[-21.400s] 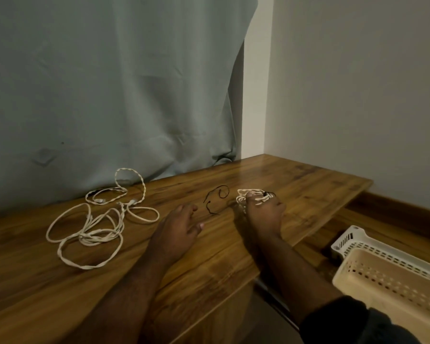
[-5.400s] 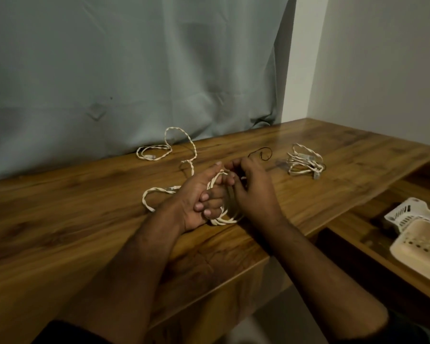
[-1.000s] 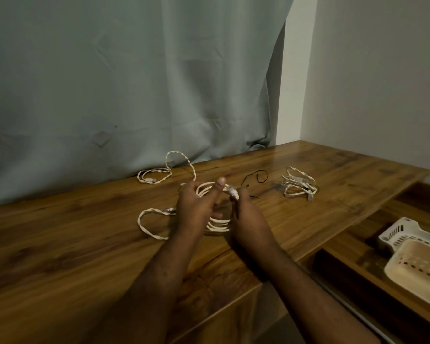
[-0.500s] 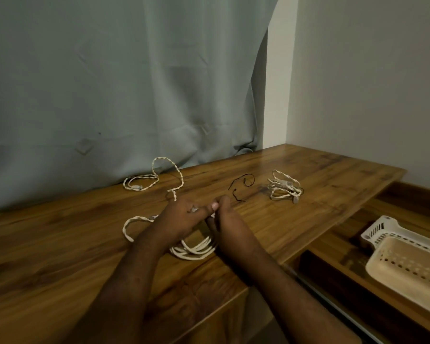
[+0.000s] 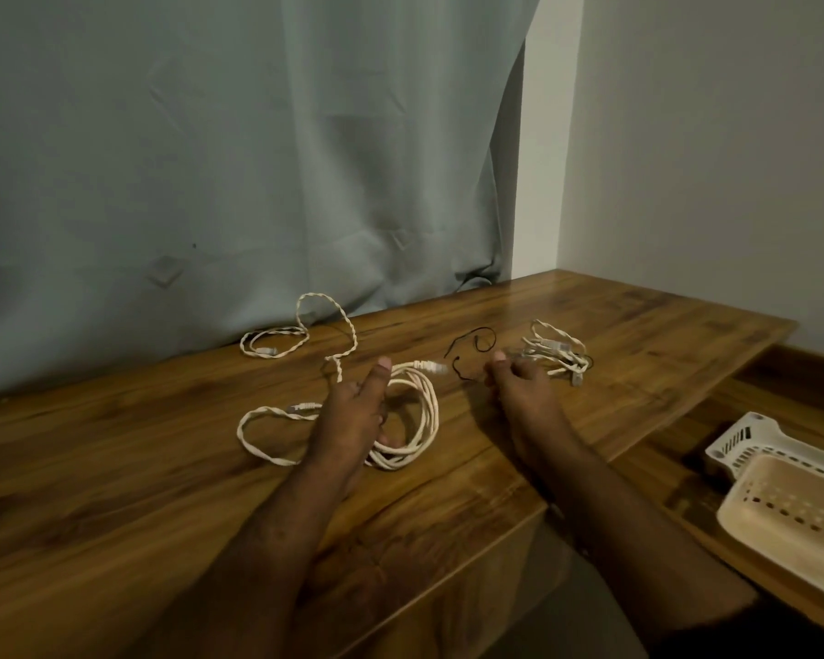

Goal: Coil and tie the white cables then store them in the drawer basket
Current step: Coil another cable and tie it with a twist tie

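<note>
White cable [image 5: 415, 420] lies on wooden desk [image 5: 115, 468], half-coiled, coil held down under left hand [image 5: 353, 416]; fingers partly hidden beneath palm, grip hard to judge. Loose tail trails back toward curtain [image 5: 210, 159]. Right hand [image 5: 519, 392] blurred, fingertips at black tie [image 5: 467, 349]; pinch cannot be told. Tied bundle [image 5: 555, 354] just beyond. Basket [image 5: 790, 506] cut off at right edge. Half second ago hands were joined over coil; now seen parted.

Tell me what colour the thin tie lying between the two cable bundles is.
Black. The thin tie shows best in the head view, dark against the wooden table.
</note>
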`<act>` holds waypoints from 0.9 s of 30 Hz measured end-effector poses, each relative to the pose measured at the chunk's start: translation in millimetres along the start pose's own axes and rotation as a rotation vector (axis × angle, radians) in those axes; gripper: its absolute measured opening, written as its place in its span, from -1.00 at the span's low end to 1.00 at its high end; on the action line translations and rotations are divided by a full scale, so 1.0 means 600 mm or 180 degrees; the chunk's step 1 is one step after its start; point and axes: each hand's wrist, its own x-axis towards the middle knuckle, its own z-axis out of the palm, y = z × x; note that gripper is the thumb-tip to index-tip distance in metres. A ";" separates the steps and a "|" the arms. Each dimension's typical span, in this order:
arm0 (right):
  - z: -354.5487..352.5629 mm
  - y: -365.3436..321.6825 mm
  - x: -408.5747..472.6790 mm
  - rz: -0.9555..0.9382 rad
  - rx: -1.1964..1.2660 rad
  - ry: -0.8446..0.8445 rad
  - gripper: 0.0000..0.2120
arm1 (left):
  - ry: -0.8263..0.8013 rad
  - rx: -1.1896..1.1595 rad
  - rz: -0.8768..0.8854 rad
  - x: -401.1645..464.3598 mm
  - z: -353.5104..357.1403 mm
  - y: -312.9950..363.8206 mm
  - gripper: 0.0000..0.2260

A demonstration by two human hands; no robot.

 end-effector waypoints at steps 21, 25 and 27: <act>0.045 -0.003 0.089 -0.1243 -0.4740 0.0113 -0.66 | 0.0168 0.0052 0.0498 0.074 0.019 -0.022 -0.50; 0.047 -0.008 0.076 -0.1807 -0.3605 0.0449 -0.88 | 0.0112 -0.0113 0.0478 0.067 0.013 -0.012 -0.61; 0.050 -0.013 0.062 -0.2166 -0.3034 0.0538 -0.93 | 0.0130 -0.0179 0.0502 0.067 0.011 -0.007 -0.65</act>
